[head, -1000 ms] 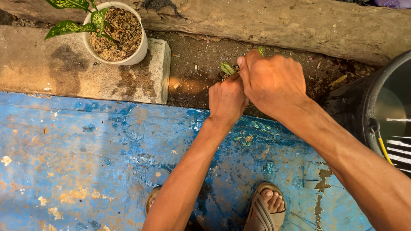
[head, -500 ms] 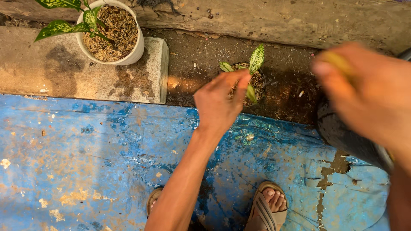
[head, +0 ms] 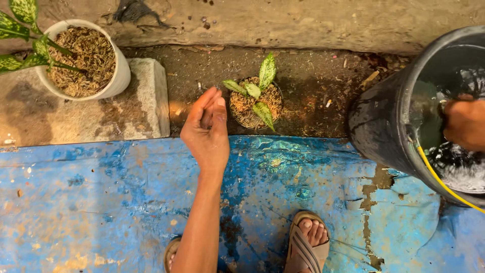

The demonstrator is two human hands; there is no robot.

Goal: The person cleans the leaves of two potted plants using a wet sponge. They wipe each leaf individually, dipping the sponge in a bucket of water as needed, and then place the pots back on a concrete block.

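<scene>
A small dark pot (head: 255,103) with a speckled green seedling and brown fibre stands on wet soil. My left hand (head: 207,130) hovers just left of it, fingers loosely apart and holding nothing. My right hand (head: 466,124) reaches into a large black bucket (head: 376,126) at the right, just above the water. Its fingers are curled and partly cut off by the frame edge, so whether it grips anything is unclear.
A white pot (head: 118,76) with a spotted-leaf plant sits on a concrete slab (head: 136,119) at the upper left. A worn blue tarp (head: 101,202) covers the ground under my sandaled foot (head: 308,242). A yellow hose (head: 439,179) hangs over the bucket rim. A concrete wall runs along the top.
Both hands have left the seedling pot. My right hand swung right into the bucket; my left hand drew back and opened beside the pot.
</scene>
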